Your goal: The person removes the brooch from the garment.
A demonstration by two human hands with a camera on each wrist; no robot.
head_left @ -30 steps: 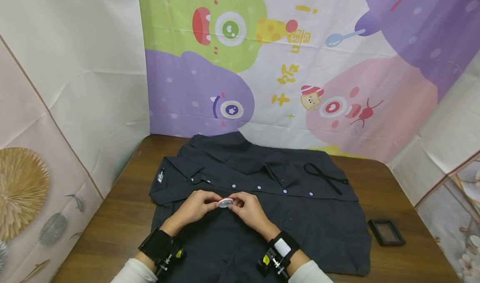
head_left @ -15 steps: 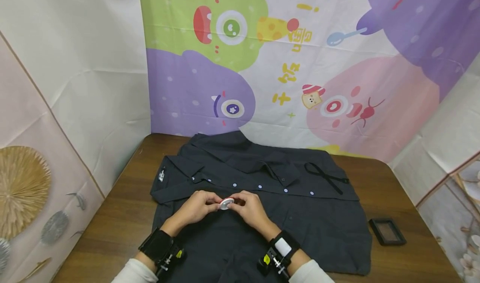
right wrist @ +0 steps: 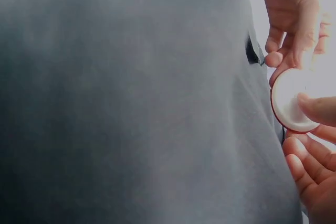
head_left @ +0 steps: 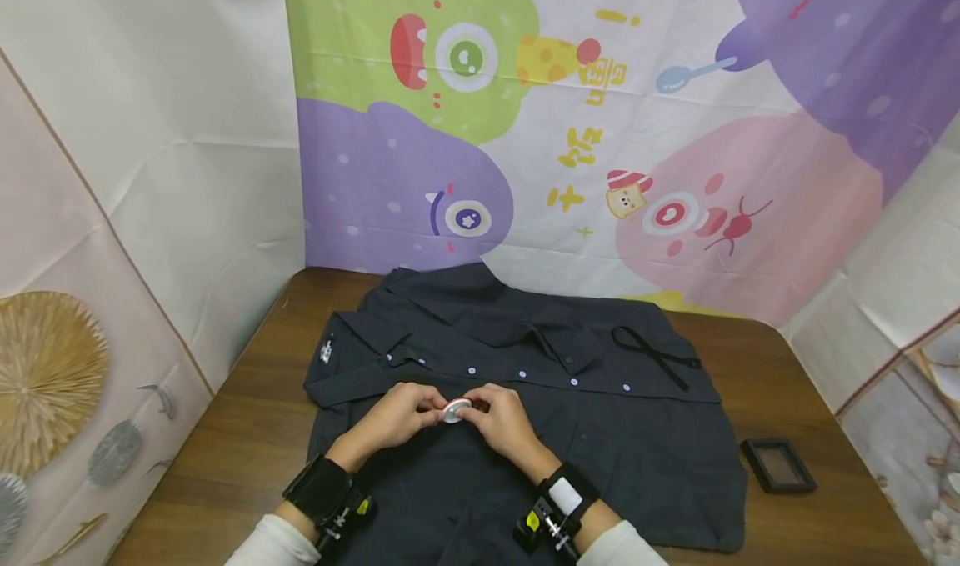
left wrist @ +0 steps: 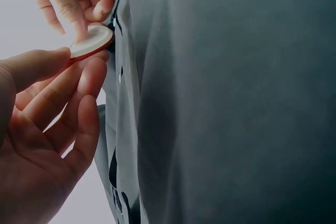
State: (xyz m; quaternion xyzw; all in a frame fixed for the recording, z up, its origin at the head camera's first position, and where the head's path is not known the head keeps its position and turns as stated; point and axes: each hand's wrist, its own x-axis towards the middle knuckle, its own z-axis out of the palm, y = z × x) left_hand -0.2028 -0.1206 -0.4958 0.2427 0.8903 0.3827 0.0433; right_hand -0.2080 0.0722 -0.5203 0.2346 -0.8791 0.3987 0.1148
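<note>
Both hands hold a small round badge, pale face up with a red rim (head_left: 454, 411), over the front of a dark shirt (head_left: 645, 458). My left hand (head_left: 405, 416) pinches its left edge between thumb and fingers. From the other side my right hand (head_left: 501, 420) pinches it, its thumb lying on the pale face. In the left wrist view the badge (left wrist: 97, 40) shows white above and red along its lower edge. The right wrist view shows its round white face (right wrist: 286, 95), partly covered by a thumb. The shirt lies spread sideways, with a row of pale buttons (head_left: 522, 374).
A small black square frame (head_left: 778, 466) lies on the wooden table (head_left: 795, 391) to the right of the shirt. A black cord (head_left: 652, 353) crosses the shirt's right part. Behind the table hangs a printed cartoon cloth (head_left: 555, 266).
The badge has turned a little between the fingers, its pale face now tipped more into view. Both hands keep their hold almost in place; the head view has shifted slightly.
</note>
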